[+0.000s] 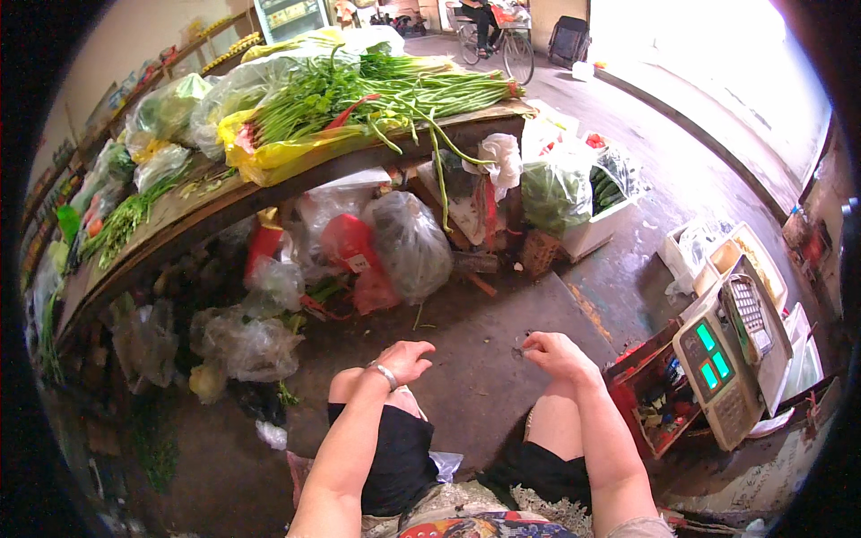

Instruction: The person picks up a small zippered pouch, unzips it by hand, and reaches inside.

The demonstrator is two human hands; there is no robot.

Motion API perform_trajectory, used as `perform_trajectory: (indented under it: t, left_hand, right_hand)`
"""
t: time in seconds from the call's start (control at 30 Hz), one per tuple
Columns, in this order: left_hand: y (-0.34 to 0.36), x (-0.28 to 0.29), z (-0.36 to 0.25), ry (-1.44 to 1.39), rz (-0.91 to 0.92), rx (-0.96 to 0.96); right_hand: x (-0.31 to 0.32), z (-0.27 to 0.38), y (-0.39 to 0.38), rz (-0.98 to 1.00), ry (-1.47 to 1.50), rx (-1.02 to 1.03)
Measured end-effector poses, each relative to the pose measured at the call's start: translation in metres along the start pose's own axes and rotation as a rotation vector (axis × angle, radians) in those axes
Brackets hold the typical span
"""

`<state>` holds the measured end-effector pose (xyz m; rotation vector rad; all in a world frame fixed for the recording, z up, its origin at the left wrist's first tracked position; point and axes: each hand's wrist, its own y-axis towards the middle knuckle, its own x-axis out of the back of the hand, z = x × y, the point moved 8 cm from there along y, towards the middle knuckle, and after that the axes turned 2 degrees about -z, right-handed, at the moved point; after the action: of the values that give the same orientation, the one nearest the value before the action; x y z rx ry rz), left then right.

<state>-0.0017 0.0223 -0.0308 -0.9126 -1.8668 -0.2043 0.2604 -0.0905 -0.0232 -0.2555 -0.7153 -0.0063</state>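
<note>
Knees [343, 386] near 2 hands [404, 360]; fingers [537, 341] bent inward.

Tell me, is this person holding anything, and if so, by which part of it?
Nothing seems held: the left hand and right hand both look empty, with nothing visible in their fingers.

Veg shop/stall, prob.: counter [489, 117] piled w/ long beans [448, 88] & bagged greens [169, 112]; white box [594, 238] of veg by its R end; digital scale [722, 372] further R; fridge [291, 18] behind.
</note>
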Motion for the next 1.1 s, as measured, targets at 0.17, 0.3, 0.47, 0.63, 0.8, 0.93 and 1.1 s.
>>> perform_trajectory:
  t: [0.17,0.3,0.47,0.63,0.8,0.93,1.1]
  left_hand:
    - [-0.0001,0.0009,-0.0009,-0.006,-0.002,-0.004]
    - [0.0014,-0.0019,0.0047,-0.002,-0.009,-0.004]
    - [0.0032,-0.003,0.0054,0.0,-0.014,-0.012]
    - [0.0012,-0.0002,0.0025,-0.01,-0.025,-0.016]
    - [0.001,-0.0022,0.0032,0.003,-0.027,-0.022]
    - [-0.001,0.0001,0.0013,0.009,-0.027,-0.029]
    - [0.001,-0.0018,0.007,-0.022,-0.055,-0.044]
  right_hand:
    - [0.0002,0.0003,-0.0006,0.003,0.015,-0.002]
    - [0.0005,0.0027,-0.0012,-0.001,0.008,0.006]
    - [0.0015,0.0018,-0.001,-0.015,-0.009,0.007]
    - [0.0025,0.0028,-0.0012,-0.027,-0.008,0.016]
    - [0.0023,0.0031,-0.0034,-0.06,-0.028,0.033]
    - [0.0025,0.0064,-0.005,-0.033,0.01,-0.008]
    - [0.0022,0.0045,-0.0033,-0.022,0.035,-0.03]
